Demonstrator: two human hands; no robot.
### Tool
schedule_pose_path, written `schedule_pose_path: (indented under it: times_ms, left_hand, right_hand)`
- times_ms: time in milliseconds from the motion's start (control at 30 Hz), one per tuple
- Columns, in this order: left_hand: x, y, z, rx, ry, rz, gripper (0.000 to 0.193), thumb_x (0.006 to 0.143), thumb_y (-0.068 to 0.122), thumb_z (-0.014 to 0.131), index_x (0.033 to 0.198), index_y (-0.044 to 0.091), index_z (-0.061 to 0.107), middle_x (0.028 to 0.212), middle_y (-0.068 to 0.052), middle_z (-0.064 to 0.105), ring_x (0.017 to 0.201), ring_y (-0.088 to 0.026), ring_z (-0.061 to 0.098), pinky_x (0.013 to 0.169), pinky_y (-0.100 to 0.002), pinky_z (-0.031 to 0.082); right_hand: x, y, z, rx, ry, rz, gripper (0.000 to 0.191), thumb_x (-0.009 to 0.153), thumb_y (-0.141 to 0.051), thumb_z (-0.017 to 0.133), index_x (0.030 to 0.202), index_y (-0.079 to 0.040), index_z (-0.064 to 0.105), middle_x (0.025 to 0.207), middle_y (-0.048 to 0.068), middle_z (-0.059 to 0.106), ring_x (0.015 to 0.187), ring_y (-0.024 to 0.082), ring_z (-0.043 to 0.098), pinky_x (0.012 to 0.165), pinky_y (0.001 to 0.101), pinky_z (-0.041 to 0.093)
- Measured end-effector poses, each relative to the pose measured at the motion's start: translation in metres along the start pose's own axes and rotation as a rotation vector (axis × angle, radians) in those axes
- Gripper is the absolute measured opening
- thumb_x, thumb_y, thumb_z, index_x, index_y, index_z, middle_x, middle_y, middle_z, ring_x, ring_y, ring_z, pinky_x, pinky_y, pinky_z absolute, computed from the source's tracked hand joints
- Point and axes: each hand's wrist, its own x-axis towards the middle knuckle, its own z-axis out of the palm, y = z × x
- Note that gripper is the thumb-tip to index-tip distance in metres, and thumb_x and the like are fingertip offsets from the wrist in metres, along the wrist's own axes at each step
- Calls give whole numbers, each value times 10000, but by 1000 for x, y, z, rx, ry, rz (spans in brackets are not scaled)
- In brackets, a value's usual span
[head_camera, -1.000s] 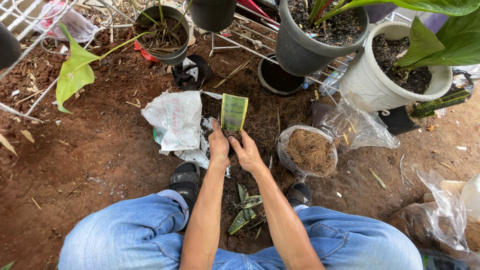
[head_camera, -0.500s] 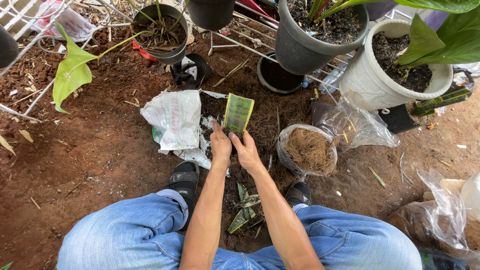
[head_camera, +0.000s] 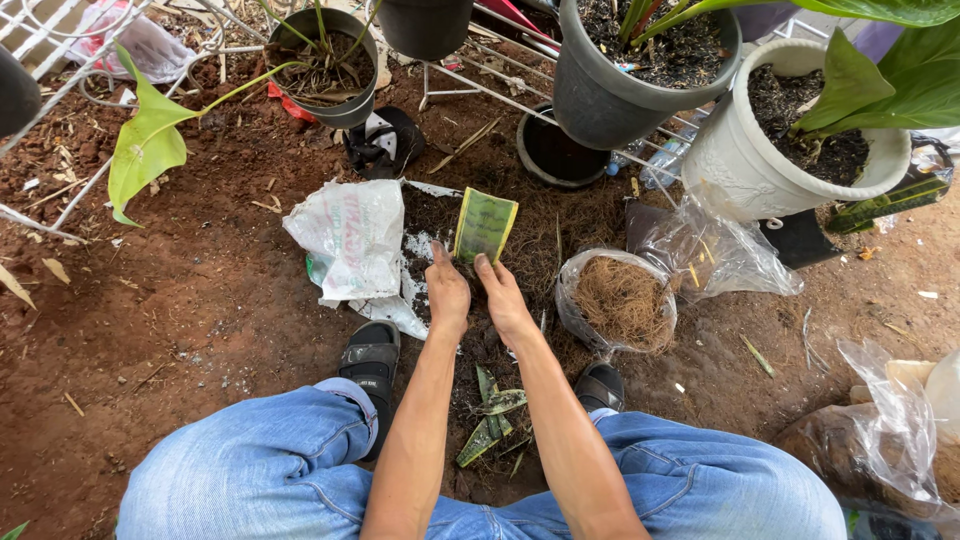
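My left hand (head_camera: 446, 292) and my right hand (head_camera: 503, 295) are close together, both gripping the lower end of an upright green striped leaf cutting (head_camera: 485, 225) that stands in a heap of dark soil and brown fibre (head_camera: 520, 250). Both forearms reach forward between my knees. More green leaf pieces (head_camera: 492, 425) lie on the ground between my feet.
A white sack (head_camera: 350, 240) lies left of the soil heap. A clear bag of brown fibre (head_camera: 622, 300) sits to the right, with crumpled clear plastic (head_camera: 720, 250) behind it. Grey pots (head_camera: 640, 70) and a white pot (head_camera: 780, 140) with plants stand at the back. Black sandals (head_camera: 370, 365) are on my feet.
The leaf cutting and both hands stay in nearly the same place; the cutting looks slightly more upright than before.
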Motion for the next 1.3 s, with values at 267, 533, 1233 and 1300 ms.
schedule_pose_path:
  times_ms: [267, 533, 1233, 1300]
  left_hand:
    - [-1, 10, -5, -105, -21, -18, 886, 1019, 669, 271, 1170, -97, 690, 995, -151, 733, 905, -210, 648, 856, -350, 518]
    - [1, 13, -3, -157, 17, -137, 940, 1001, 694, 227, 1251, -110, 644, 1067, -181, 729, 984, -241, 675, 920, -367, 534]
    - [5, 20, -4, -325, 29, -274, 975, 990, 717, 216, 1294, -125, 601, 1078, -178, 698, 998, -266, 665, 915, -408, 548]
    - [6, 21, -7, -414, 22, -352, 981, 979, 727, 178, 1305, -109, 575, 1073, -164, 691, 1002, -260, 665, 919, -403, 551]
  right_hand:
    - [-7, -6, 8, -129, -87, -142, 553, 998, -400, 628, 1373, 4, 594, 1310, 124, 687, 1225, 190, 587, 1101, 368, 421]
    - [-5, -2, 1, -174, -153, -120, 545, 993, -370, 627, 1406, -24, 545, 1372, 133, 646, 1299, 228, 558, 1164, 415, 382]
    - [-5, 1, -7, -71, -209, -90, 578, 1009, -311, 631, 1483, -13, 484, 1413, 111, 613, 1299, 198, 532, 1151, 367, 382]
    - [-6, -1, -8, 124, -206, 85, 617, 962, -330, 630, 1491, -69, 449, 1380, 86, 604, 1226, 209, 552, 1018, 432, 440]
